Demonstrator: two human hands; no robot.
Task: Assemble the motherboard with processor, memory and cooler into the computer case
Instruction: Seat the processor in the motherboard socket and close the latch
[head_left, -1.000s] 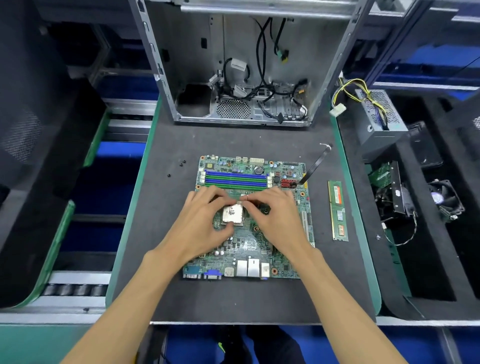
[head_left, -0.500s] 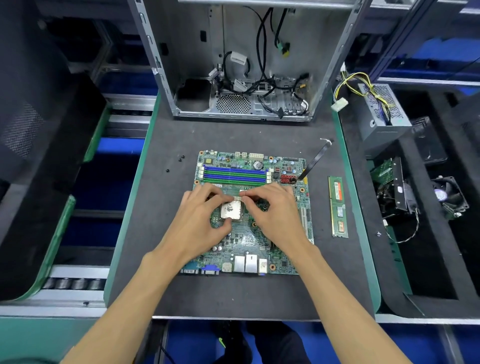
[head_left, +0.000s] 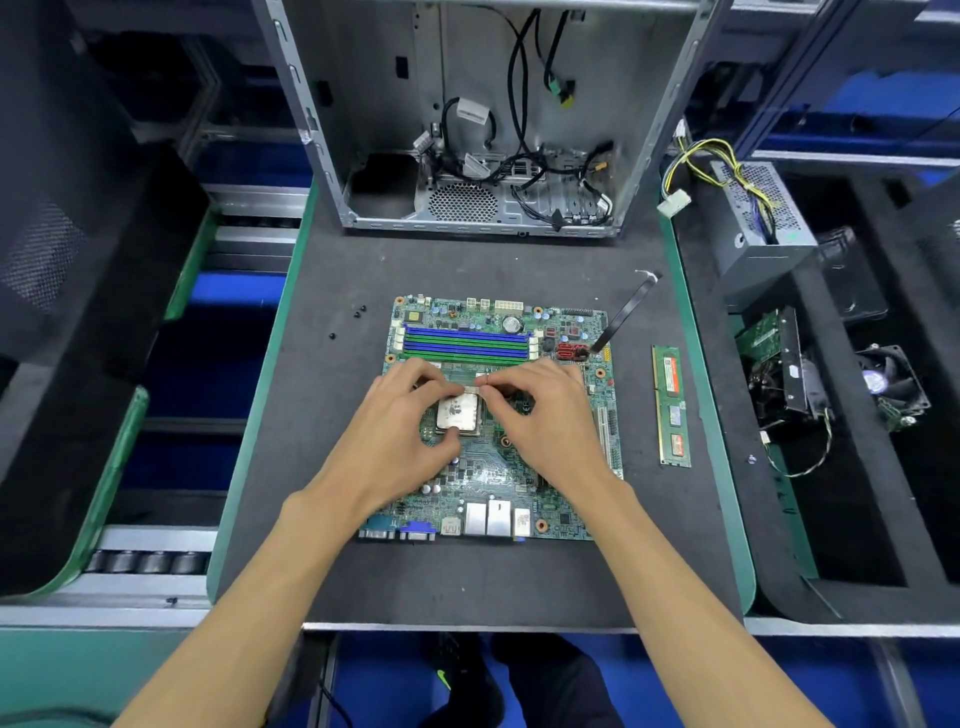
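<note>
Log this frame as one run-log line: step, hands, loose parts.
step: seating processor on motherboard | left hand: pinches processor | right hand: fingertips at its top edge | memory stick: on mat, right of board | case: open, empty

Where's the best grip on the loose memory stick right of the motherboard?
Pinch the memory stick by its two long edges near mid-length, coming straight down from above. It lies flat on the mat, long axis running away from the person, apart from the motherboard, so fingers likely fit on both sides; avoid the chip faces.
</note>
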